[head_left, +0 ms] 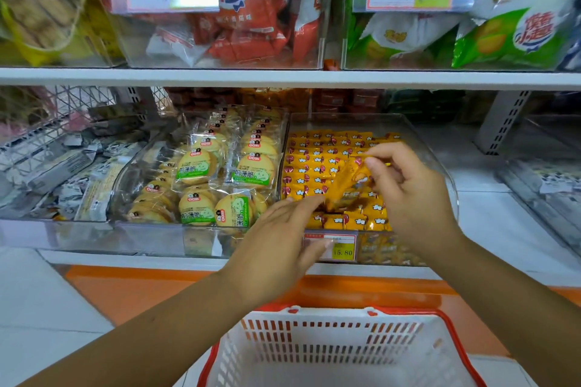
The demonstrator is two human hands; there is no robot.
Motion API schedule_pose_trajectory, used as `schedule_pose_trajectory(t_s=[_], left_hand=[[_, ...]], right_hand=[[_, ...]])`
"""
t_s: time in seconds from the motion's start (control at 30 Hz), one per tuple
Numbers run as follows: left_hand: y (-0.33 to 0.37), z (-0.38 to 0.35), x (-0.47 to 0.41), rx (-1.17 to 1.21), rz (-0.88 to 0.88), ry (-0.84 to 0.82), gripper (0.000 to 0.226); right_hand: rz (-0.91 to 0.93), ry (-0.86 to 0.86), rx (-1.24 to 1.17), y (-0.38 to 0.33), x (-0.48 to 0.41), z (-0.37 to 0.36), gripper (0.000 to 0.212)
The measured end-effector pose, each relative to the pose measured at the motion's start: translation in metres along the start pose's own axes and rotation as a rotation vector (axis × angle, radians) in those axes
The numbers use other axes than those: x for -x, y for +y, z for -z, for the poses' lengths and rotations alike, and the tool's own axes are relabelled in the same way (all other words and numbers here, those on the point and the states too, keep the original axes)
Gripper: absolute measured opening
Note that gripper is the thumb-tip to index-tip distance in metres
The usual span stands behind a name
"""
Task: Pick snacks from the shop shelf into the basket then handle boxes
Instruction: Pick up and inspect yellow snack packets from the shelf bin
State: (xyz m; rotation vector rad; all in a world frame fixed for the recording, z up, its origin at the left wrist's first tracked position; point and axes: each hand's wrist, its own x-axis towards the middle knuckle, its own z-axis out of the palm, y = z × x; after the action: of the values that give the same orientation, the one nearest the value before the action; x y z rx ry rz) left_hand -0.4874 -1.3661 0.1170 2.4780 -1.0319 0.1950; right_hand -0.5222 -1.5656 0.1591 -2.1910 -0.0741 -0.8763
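My right hand (408, 192) pinches a small yellow snack packet (349, 184) and holds it just above a clear bin (418, 135) of the same yellow packets (317, 163) on the lower shelf. My left hand (276, 245) reaches in with straight fingers. Its fingertips are at the bin's front edge, just under the lifted packet, and hold nothing. A white basket (339, 352) with a red rim stands below both hands at the bottom of the view. I see nothing inside the basket.
A clear bin (151, 229) of round biscuits in green-labelled packs sits left of the yellow packets. Grey packets (69, 173) lie further left. The upper shelf (283, 77) carries bins of red (245, 9) and green (503, 34) snack bags. A price tag (342, 250) fronts the yellow bin.
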Motion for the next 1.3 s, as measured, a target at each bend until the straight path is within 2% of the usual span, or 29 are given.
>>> schedule_pose_trajectory(t_s=[0.13,0.2,0.33,0.47,0.57,0.67,0.8,1.03,1.2,1.3], left_hand=[[0.007,0.003,0.0,0.343,0.099,0.098,0.068],[0.012,0.005,0.0,0.495,0.142,0.119,0.063],[0.023,0.011,0.0,0.804,0.208,0.108,0.035],[0.033,0.016,0.0,1.161,0.347,0.089,0.028],[0.034,0.018,-0.001,1.33,0.4,0.088,0.037],[0.033,0.021,-0.001,1.456,0.39,0.066,0.04],[0.024,0.028,-0.001,1.52,0.37,0.045,0.031],[0.019,0.028,-0.001,1.431,0.323,0.046,0.039],[0.012,0.032,-0.001,1.448,0.281,0.026,0.046],[0.012,0.03,0.0,1.413,0.297,0.101,0.037]], right_hand=[[-0.132,0.013,-0.26,-0.013,0.015,0.022,0.022],[-0.26,-0.023,-0.393,-0.016,0.023,0.03,0.017],[-0.459,-0.094,-0.557,-0.02,0.03,0.039,0.01],[-0.654,-0.19,-0.684,-0.021,0.034,0.047,0.008],[-0.645,-0.252,-0.639,-0.017,0.038,0.052,0.037],[-0.63,-0.252,-0.732,-0.014,0.037,0.051,0.039],[-0.638,-0.248,-0.873,-0.008,0.034,0.048,0.033],[-0.682,-0.2,-0.92,-0.004,0.031,0.041,0.037],[-0.648,-0.334,-0.958,-0.005,0.03,0.048,0.06],[-0.639,-0.313,-0.909,-0.005,0.03,0.051,0.045]])
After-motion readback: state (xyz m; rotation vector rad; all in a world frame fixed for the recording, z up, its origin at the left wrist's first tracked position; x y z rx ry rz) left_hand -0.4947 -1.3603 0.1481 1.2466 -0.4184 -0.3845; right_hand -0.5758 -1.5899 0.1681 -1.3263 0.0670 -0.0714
